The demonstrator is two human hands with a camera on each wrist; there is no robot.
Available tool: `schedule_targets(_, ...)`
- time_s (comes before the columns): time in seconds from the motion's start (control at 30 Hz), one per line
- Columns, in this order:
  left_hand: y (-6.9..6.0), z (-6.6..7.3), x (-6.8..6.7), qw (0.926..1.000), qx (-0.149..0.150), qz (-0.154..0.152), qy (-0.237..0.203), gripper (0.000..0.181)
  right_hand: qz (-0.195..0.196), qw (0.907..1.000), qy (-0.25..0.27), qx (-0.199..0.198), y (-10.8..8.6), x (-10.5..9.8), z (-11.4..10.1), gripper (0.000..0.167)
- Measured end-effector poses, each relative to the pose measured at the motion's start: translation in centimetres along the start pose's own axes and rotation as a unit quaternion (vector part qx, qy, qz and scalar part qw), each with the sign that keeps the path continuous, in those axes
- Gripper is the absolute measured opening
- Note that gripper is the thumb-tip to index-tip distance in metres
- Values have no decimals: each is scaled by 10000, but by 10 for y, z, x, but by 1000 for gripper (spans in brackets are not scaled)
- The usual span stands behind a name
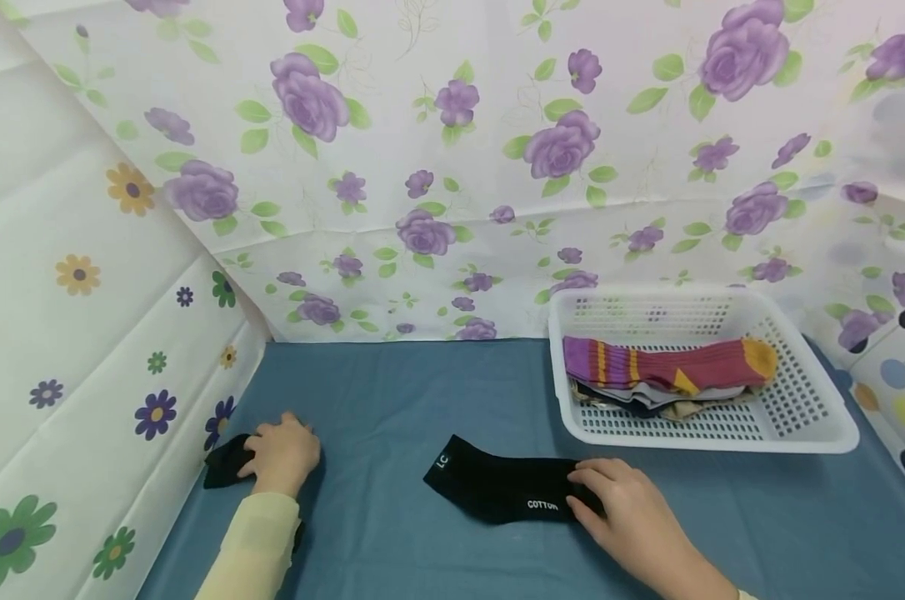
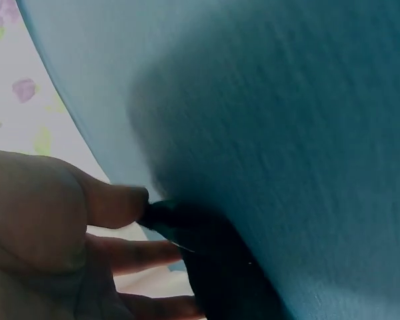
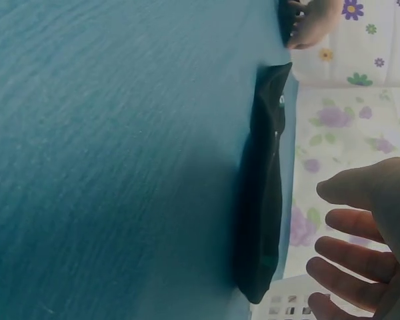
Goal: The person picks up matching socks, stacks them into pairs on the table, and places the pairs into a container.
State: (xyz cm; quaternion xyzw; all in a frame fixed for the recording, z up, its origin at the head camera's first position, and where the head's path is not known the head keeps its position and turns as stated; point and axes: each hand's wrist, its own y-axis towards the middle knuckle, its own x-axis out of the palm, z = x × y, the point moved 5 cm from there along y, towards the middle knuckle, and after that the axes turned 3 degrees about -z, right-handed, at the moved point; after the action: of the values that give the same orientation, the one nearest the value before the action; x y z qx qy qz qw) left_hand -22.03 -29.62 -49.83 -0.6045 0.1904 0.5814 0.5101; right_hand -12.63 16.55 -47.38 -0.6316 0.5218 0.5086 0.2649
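Note:
A black ankle sock (image 1: 497, 483) with white "LC" and "COTTON" lettering lies flat in the middle of the blue cloth. My right hand (image 1: 628, 517) is over its right end in the head view. In the right wrist view that hand (image 3: 367, 240) has its fingers spread, with a gap between them and the sock (image 3: 260, 193). At the left, my left hand (image 1: 283, 454) pinches the edge of another black sock (image 1: 227, 461). The left wrist view shows the thumb at a raised edge of this dark sock (image 2: 220, 260), the other fingers against its side.
A white perforated plastic basket (image 1: 812, 417) stands at the back right, holding a stack of folded socks with a maroon, purple and yellow sock (image 1: 670, 367) on top. Flowered sheets (image 1: 392, 167) hang behind and to the left of the blue cloth (image 1: 392, 392).

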Motion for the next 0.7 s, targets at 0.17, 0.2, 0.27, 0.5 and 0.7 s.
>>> schedule_targets(0.17, -10, 6, 1, 9995, 307, 73, 83, 48, 34, 10000, 15, 0, 0, -3, -2, 23)
schedule_targets(0.2, -12, 8, 1, 9990, 408, 142, 121, 45, 40, 10000, 26, 8, 0, -4, -3, 23)
schedule_targets(0.27, -16, 12, 1, 9973, 625, 324, 186, 38, 57, 10000, 39, 18, 0, -5, -4, 22)
schedule_targets(0.5, -27, 26, 5, 9763, 1528, 1468, 438, 20, 101, 9999, 36, 1, -1, -9, -7, 21)
schedule_targets(0.7, -42, 41, 7, 9500, 2318, 2090, 94, 7, 126, 9999, 23, -65, -2, -12, -12, 20)
